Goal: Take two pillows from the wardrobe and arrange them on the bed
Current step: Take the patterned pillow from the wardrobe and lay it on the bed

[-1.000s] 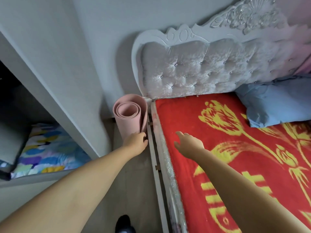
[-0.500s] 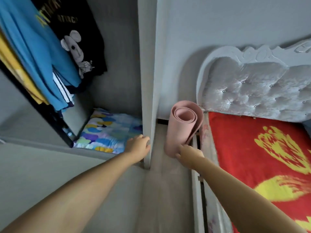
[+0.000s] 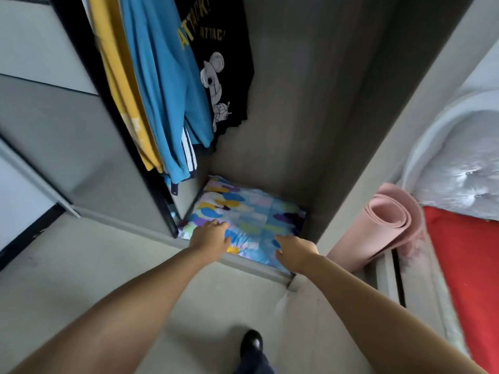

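Wardrobe floor [image 3: 286,168] holds the patterned pillow [image 3: 251,211]. Left hand [image 3: 209,237] and right hand [image 3: 295,252], both spread loose and empty, reach its front edge. Hanging blue jacket [image 3: 162,85] may snag if the pillow lifts carelessly.

Patterned pillow [image 3: 251,214] flat on wardrobe [image 3: 310,130] floor (blue, multicoloured blotches).
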Tool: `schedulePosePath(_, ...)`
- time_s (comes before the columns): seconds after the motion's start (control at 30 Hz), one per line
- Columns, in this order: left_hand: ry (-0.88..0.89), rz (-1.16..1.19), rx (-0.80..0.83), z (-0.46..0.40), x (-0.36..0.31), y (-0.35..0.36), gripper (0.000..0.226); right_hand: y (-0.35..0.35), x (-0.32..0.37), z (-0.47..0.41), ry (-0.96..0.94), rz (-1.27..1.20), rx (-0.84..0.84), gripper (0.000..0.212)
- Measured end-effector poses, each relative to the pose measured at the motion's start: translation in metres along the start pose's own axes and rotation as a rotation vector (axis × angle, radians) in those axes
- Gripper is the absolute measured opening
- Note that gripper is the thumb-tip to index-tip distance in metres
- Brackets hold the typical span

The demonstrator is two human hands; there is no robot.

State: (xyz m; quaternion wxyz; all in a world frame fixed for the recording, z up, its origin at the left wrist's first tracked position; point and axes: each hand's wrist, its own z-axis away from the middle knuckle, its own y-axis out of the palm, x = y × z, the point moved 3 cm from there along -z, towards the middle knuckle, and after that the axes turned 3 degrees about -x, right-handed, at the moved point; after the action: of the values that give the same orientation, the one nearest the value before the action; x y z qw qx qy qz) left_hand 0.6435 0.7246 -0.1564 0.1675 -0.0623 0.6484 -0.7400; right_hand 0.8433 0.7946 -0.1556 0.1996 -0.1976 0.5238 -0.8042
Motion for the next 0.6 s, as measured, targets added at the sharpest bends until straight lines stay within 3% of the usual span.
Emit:
schedulePosePath(0.2, 0.099, 0.035, 0.094, -0.097, 0.029, -0.006, 0.043, -0.024, 0.003, -0.108, 0.053, -0.011, 0.013, 0.043)
schedulePosePath(0.4, 0.136, 0.041, 0.081, -0.181, 0.087, -0.038, 0.047, -0.046, 0.034, -0.203, 0.053, 0.027, 0.058, 0.040)
schedulePosePath(0.6, 0.269, 0.018, 0.166, -0.278, 0.086, -0.038, 0.040, -0.066, 0.036, -0.281, 0.125, -0.068, 0.026, 0.045)
